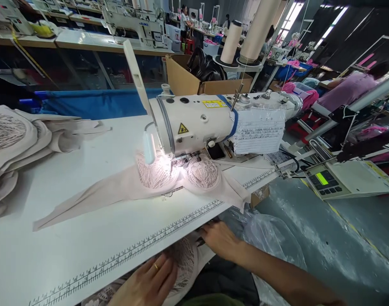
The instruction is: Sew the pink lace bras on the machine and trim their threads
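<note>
A pale pink lace bra piece (156, 178) lies on the white sewing table (70, 238), its cups under the head of the white sewing machine (207, 123), lit by the machine lamp. Below the table's front edge, my left hand (148, 282), with a ring on it, rests on another lace garment (184, 259) in my lap. My right hand (220, 240) reaches under the table edge, fingers on a dark thin object I cannot identify.
A stack of similar garments (19, 140) sits at the table's left. A control panel (328, 180) with a green display is mounted right of the machine. Clear plastic (271, 238) hangs below. Thread cones (245, 34), a cardboard box (188, 78) and other workers' stations lie behind.
</note>
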Demonstrator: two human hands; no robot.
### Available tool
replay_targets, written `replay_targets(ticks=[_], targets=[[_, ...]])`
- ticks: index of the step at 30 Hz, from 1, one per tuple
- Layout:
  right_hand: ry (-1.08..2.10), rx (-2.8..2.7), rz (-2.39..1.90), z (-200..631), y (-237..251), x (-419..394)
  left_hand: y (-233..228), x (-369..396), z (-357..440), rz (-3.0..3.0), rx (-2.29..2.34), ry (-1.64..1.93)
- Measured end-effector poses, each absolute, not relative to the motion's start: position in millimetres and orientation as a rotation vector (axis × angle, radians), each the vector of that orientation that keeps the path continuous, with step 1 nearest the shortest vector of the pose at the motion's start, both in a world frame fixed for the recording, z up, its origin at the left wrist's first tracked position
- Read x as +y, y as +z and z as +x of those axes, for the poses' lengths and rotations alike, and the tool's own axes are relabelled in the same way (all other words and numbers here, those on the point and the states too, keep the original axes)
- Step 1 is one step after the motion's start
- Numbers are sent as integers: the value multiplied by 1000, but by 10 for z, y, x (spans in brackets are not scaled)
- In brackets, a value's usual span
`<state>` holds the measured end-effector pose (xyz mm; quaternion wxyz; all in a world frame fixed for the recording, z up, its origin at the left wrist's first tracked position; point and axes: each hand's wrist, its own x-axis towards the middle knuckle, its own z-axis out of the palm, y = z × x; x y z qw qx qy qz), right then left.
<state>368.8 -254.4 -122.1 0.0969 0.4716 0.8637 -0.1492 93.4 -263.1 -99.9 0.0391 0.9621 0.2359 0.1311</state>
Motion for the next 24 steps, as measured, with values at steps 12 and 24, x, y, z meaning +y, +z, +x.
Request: replay_targets(ticks=[12, 24], targets=[[-44, 2657, 2009, 3889, -462, -893, -829, -828, 1418, 3006, 719, 265], [-123, 2774, 1594, 3979, -605, -506, -717, -893, 1497, 3084, 969, 257]])
